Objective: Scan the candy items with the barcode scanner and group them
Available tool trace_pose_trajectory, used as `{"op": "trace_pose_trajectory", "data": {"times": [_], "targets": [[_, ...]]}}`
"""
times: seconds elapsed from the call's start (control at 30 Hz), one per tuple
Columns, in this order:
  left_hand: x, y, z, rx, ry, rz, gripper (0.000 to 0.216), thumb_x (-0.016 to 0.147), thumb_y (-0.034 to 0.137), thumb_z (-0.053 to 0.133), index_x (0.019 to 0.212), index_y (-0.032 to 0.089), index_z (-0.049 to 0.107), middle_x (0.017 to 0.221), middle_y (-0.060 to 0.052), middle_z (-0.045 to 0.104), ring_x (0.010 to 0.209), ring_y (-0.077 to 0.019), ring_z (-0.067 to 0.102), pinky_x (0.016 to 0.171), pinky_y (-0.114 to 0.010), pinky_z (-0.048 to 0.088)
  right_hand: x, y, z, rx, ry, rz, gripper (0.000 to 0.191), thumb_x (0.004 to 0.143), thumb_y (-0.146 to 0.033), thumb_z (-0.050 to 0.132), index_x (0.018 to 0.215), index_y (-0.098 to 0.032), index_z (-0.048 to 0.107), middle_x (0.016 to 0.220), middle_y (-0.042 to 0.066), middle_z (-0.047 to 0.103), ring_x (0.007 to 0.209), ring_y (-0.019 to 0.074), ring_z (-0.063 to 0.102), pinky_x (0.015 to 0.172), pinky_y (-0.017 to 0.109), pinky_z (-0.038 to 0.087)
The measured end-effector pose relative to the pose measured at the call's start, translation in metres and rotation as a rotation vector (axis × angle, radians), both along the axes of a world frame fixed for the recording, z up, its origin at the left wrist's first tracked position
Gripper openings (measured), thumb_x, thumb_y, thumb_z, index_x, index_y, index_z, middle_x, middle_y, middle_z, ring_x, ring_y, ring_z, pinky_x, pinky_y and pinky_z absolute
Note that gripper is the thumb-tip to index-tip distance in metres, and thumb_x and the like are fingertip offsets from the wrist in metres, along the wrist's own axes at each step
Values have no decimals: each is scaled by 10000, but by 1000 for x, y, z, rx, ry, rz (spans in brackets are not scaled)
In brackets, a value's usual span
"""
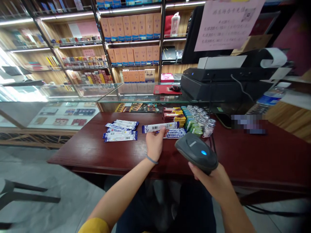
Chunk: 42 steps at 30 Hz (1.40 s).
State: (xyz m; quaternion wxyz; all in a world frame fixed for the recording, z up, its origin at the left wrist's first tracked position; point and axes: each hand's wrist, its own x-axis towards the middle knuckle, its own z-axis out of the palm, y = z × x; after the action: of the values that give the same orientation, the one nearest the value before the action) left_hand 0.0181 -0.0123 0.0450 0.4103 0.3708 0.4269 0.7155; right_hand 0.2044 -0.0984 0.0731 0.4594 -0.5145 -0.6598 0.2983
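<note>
My left hand (pixel 155 144) grips a long blue-and-white wrapped snack stick (pixel 160 127), its barcode side facing me, just above the table. In my right hand (pixel 211 176) is a dark grey barcode scanner (pixel 196 152) with a blue light on top, its head tilted toward the snack stick but apart from it. To the left lies a loose pile of similar snack sticks (pixel 121 130). Another stack of blue-and-white sticks (pixel 175 133) sits right behind my left hand, partly covered by it and the held stick.
Behind stand red-and-yellow boxes (pixel 172 115), green packs (pixel 194 126) and several clear jars with silver lids (pixel 209 124). A phone (pixel 223 119) and a water bottle (pixel 270 97) are on the right. A glass counter (pixel 136 90) borders the dark red table (pixel 109 158); a stool (pixel 14 191) stands lower left.
</note>
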Motion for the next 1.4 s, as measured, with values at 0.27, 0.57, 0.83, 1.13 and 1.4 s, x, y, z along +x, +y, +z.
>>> {"op": "trace_pose_trajectory", "data": {"times": [0.27, 0.57, 0.83, 1.13, 1.4], "targets": [[-2, -5, -5, -4, 86, -14, 252, 873, 415, 721, 885, 170, 778, 936, -108, 802, 950, -292, 764, 906, -430, 604, -4, -3, -4, -45, -84, 27, 130, 781, -342, 640, 739, -227, 682, 444, -29, 573, 597, 233, 671, 510, 287, 472], [-11, -14, 4, 231, 361, 139, 195, 888, 372, 726, 959, 200, 670, 1069, -85, 751, 1058, -242, 699, 980, -394, 541, 3, -2, -4, -2, 85, -64, 108, 761, -343, 682, 776, -240, 707, 475, -27, 564, 543, 207, 617, 564, 303, 503], [-38, -31, 17, 435, 843, 254, 85, 920, 261, 671, 979, 252, 731, 1059, -79, 692, 1002, -233, 666, 907, -382, 538, 21, -3, -12, -62, 177, -83, 258, 818, -411, 667, 650, -225, 605, 501, -7, 553, 492, 168, 527, 487, 284, 434], [-31, -21, 13, 83, 481, -183, 198, 928, 380, 652, 1032, 227, 583, 822, -4, 700, 699, -184, 719, 690, -300, 565, 22, -4, -10, -61, 170, -79, 256, 840, -399, 665, 670, -219, 604, 507, -5, 565, 497, 155, 529, 502, 273, 452], [-53, -12, 21, 373, 1338, 100, 124, 944, 182, 553, 1064, 203, 570, 1160, -119, 646, 1106, -248, 623, 927, -365, 506, 29, -2, -11, -55, 149, -106, 308, 855, -407, 649, 617, -221, 586, 484, -5, 567, 455, 150, 522, 482, 280, 430]]}}
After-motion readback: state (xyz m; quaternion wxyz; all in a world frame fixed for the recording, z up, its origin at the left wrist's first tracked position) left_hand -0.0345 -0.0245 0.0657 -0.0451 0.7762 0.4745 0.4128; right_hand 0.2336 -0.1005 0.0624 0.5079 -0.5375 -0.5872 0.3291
